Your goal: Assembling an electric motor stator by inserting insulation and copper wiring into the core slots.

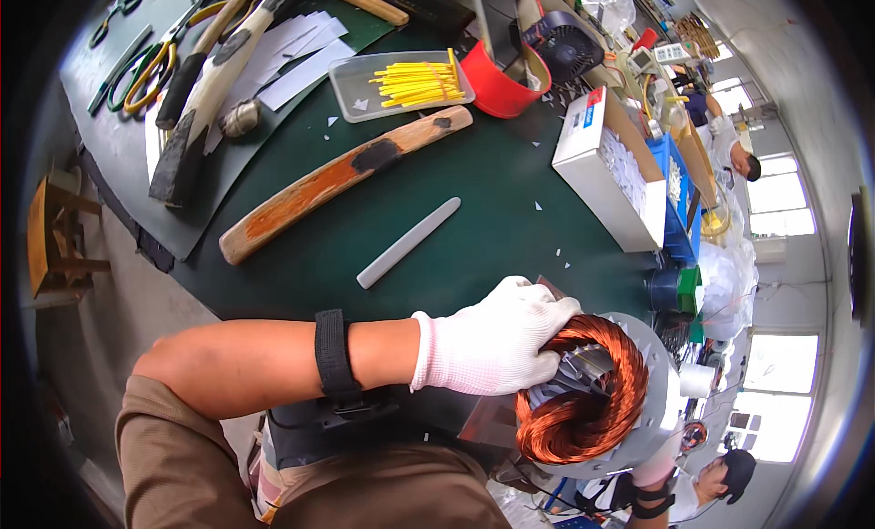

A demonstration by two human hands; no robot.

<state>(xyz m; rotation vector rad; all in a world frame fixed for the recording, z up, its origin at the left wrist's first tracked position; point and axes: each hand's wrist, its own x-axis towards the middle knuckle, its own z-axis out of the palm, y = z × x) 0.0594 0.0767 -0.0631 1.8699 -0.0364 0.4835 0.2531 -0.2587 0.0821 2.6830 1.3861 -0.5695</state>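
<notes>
A motor stator with thick copper windings (pixel 583 431) stands at the lower right of the bench, its coil ends bulging out in a ring. Grey metal housing (pixel 658 356) surrounds the windings. My left hand (pixel 497 339), in a white knit glove, grips the left rim of the stator, fingers curled at the copper. On the lower right side of the housing is my right hand (pixel 660 463), also gloved; its fingers are hidden behind the metal. Slots and pale liner edges show inside the bore. Nearest to my left hand lies a flat grey-white strip (pixel 408 243).
A worn wooden bat (pixel 346 184) lies across the green bench. Beyond it are a plastic tray of yellow sticks (pixel 344 84), a red container (pixel 501 84) and a white carton (pixel 583 155). Hammers (pixel 196 119) and scissors (pixel 150 78) lie far left. Another person (pixel 715 483) sits at right.
</notes>
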